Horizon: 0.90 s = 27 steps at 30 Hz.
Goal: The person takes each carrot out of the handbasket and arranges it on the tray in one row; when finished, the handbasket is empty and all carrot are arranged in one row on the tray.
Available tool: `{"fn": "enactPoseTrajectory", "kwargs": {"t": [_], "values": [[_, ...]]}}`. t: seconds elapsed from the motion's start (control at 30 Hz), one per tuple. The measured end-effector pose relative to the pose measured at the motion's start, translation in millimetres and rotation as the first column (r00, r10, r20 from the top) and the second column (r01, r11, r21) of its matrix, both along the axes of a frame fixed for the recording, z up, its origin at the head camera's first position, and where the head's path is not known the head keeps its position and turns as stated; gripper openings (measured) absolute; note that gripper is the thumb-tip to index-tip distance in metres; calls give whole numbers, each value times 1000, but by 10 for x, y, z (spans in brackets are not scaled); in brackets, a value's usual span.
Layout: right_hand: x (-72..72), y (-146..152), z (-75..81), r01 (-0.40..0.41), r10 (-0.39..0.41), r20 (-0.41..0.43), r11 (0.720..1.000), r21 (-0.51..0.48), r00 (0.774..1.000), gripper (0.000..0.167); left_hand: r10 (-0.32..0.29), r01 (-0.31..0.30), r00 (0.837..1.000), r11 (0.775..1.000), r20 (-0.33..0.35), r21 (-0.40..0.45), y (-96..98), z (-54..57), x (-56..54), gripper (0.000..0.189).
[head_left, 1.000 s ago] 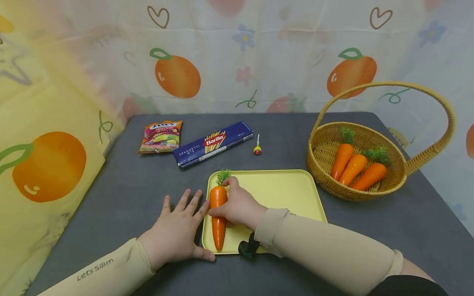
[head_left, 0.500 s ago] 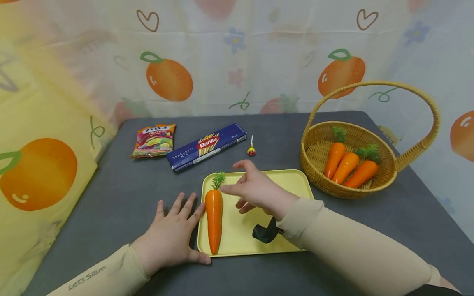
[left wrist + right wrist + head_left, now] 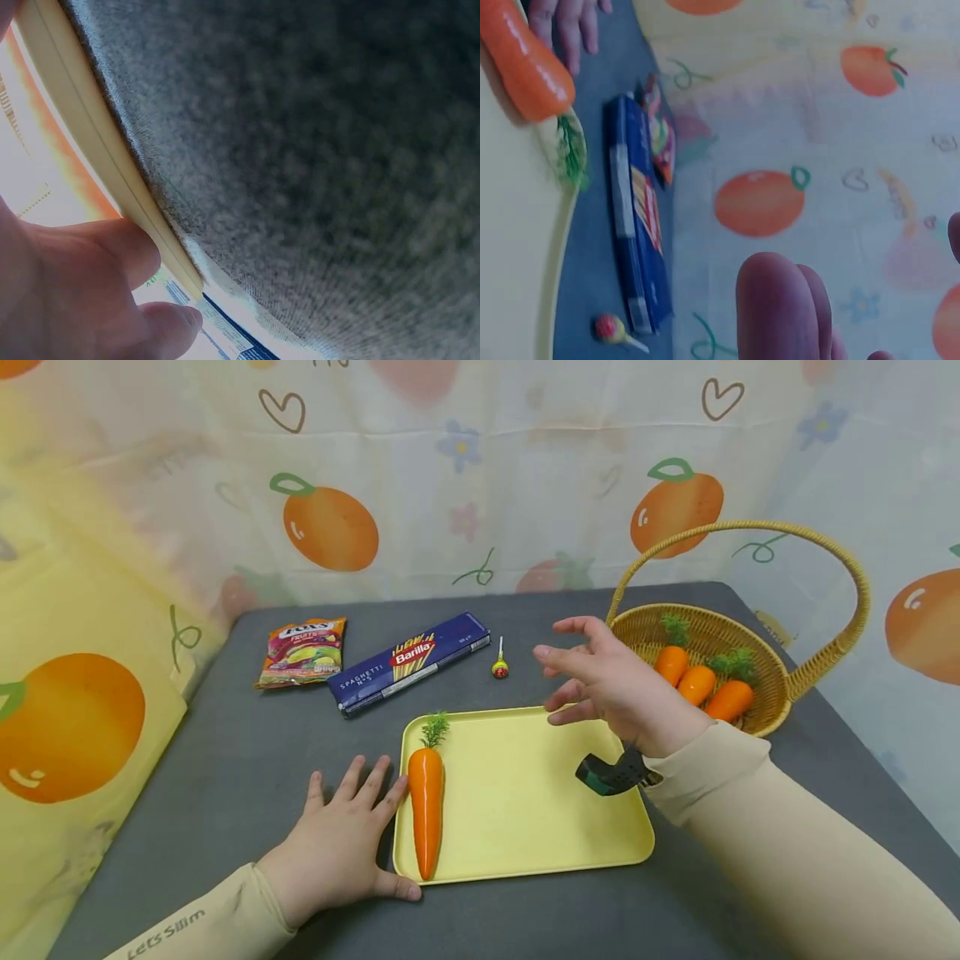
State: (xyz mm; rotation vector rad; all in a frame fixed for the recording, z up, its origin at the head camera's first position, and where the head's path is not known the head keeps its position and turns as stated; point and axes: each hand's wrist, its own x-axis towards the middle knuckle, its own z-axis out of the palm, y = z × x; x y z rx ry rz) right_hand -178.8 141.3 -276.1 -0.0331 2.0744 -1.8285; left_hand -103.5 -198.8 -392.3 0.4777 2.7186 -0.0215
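Note:
One orange carrot (image 3: 427,810) with a green tuft lies lengthwise along the left side of the yellow tray (image 3: 525,802). My left hand (image 3: 341,835) rests with spread fingers at the tray's left edge, the fingertips and thumb right at the rim. In the left wrist view, fingers (image 3: 127,247) show against the tray's side. My right hand (image 3: 618,681) is raised over the tray's far right corner, fingers loosely bent and holding nothing. Close behind it stands a wicker basket (image 3: 772,710) with three more carrots (image 3: 729,700), partly hidden by the hand.
Behind the tray lie a blue spaghetti box (image 3: 408,664), a candy bag (image 3: 303,652) and a small lollipop (image 3: 500,668). The basket's tall handle (image 3: 847,568) arches over the right side. A printed curtain (image 3: 480,485) closes off the back of the grey table (image 3: 247,760).
My right hand has let go of the carrot on the tray and moved right and away toward the basket. The left hand stays at the tray's edge; the camera view has shifted slightly.

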Motion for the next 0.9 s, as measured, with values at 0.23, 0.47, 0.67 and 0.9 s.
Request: {"fn": "enactPoseTrajectory", "kwargs": {"t": [0.23,0.47,0.67,0.9], "values": [[-121,530,46,94,-94,-3,995,17,996,65,0,0,1000,1000,5,2,6,1,-12,146],[-317,1045,-78,194,-191,99,981,-16,977,85,-3,3,1000,1000,-2,-5,-1,1,-2,146],[-477,1441,-201,239,-190,263,957,-166,946,103,-1,1,1000,1000,-2,-8,-1,0,-2,146],[-597,1793,-286,325,-163,477,903,-281,864,102,0,0,1000,1000,4,-2,2,5,-9,146]]}}
